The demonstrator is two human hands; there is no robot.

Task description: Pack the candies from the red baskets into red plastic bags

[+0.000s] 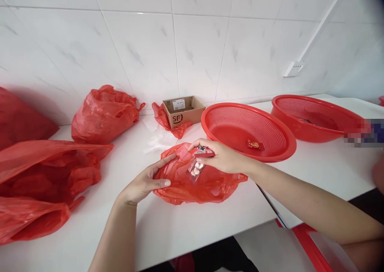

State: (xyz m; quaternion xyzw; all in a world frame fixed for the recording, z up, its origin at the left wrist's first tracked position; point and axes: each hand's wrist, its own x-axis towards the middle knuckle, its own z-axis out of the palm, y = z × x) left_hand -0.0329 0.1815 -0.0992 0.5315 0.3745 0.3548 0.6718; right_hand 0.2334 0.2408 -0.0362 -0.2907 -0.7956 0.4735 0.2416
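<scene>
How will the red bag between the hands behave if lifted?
Probably floppy: the red bag is creased and slumped. The bag itself is likely light, since its film looks thin and translucent. Its opening may sag, as no stiff rim shows.

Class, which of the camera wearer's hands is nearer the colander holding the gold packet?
Right. The right hand is beside the colander, at its near left side; the left hand is farther left, by the red bag.

The middle bag [210, 190] is translucent red, the packet [207, 153] red with white and black print. Grey streaks mark the white wall tiles [138, 44]
</scene>
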